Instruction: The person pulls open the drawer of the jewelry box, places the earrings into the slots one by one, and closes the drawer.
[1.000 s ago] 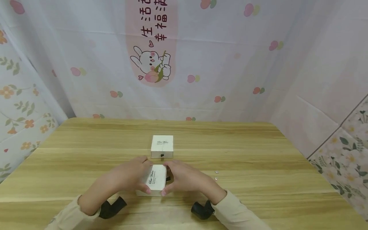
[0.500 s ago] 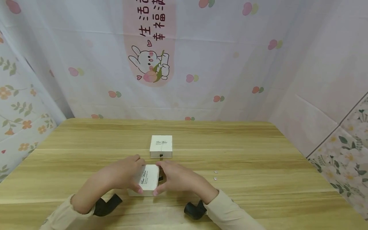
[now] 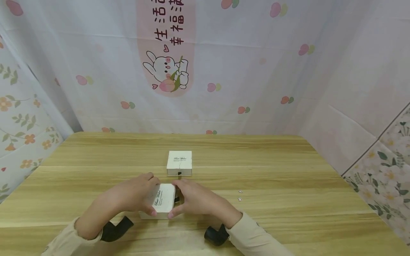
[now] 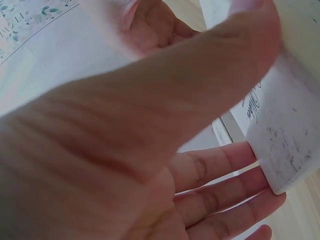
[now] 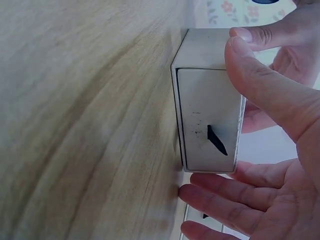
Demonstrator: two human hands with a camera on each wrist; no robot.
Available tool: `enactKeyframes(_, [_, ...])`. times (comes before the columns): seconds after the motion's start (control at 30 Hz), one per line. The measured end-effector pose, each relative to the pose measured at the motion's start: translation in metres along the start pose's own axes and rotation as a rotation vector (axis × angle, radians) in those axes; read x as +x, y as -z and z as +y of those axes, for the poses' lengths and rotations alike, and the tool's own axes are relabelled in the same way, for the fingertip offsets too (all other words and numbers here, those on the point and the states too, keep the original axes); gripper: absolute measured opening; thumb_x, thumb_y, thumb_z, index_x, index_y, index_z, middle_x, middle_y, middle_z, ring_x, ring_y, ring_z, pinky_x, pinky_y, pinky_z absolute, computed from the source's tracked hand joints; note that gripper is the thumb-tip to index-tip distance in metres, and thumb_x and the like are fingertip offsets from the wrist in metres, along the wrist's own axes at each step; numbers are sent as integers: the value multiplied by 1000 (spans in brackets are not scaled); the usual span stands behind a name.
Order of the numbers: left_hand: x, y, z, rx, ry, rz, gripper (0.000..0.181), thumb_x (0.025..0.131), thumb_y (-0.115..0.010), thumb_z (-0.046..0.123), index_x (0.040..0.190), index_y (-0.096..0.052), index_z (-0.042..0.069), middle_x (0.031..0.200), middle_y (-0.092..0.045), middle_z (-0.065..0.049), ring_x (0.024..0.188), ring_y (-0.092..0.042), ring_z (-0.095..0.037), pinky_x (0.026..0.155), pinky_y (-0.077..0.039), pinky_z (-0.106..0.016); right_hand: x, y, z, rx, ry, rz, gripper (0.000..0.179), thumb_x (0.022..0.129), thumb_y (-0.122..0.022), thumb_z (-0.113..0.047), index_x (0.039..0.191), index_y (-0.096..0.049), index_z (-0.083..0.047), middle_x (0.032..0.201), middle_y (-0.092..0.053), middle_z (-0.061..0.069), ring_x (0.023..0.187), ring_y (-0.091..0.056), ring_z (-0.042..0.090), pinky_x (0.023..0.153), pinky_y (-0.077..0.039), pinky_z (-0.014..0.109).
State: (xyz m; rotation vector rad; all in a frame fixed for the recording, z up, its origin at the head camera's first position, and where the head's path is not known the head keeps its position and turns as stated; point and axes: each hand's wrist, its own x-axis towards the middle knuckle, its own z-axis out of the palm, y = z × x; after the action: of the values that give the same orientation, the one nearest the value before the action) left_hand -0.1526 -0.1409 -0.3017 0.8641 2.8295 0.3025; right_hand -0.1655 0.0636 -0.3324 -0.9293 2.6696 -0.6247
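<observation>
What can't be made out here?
Right wrist: inside of the gripped Best Wishes drawer box, hidden by its closed drawer.
Head: two tiny pale pieces, too small to identify.
Head: curtain lettering, cut off by top edge.
Left wrist: right hand, blurred, partly behind left thumb.

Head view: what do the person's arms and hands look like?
The left sleeve and right sleeve are beige, ending short of the wrists. The left hand and right hand are gloveless. A black elbow-shaped piece shows beside each sleeve.
</observation>
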Motion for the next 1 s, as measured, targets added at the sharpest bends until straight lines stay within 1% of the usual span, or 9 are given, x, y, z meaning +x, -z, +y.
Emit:
enactKeyframes(0.3, [-1,0,-1,-20,1,0,72,59,-82,43,111,-55,2,97,-51,-2,79,-46,-13,68,-45,-29,0,-1,0,14,11,-3,91,69,-75,-49,140,-38,-6,131,-52,5,118,-50,15,96,-45,29])
enactKeyframes(0.43, [-1,0,0,-39,16,-6,71,59,-83,41,111,-56,2,97,-50,-2,79,-45,-12,68,-45,-29,-1,0,0,17,13,-6,91,69,-75,-48,140,-37,-6,132,-51,5,119,-50,15,96,-45,28])
enactKeyframes(0.57, [-1,1,0,-53,17,-10,72,59,-84,40,113,-56,2,98,-50,-2,79,-45,-12,68,-45,-29,-1,0,0,23,12,-8,90,70,-75,-48,141,-37,-6,133,-50,5,120,-49,15,97,-44,29])
enactKeyframes(0.73, [0,2,0,-73,0,-9,72,60,-84,39,115,-57,1,101,-51,-3,80,-47,-12,69,-46,-28,-1,0,-1,29,13,-10,90,69,-75,-48,140,-38,-7,131,-51,3,118,-50,13,97,-44,28])
enactKeyframes(1.0, [2,0,3,-82,-54,14,72,64,-82,41,119,-58,2,107,-51,-3,86,-46,-13,70,-45,-28,-2,0,0,40,30,-10,88,70,-74,-47,140,-38,-7,131,-51,3,118,-50,13,96,-45,28])
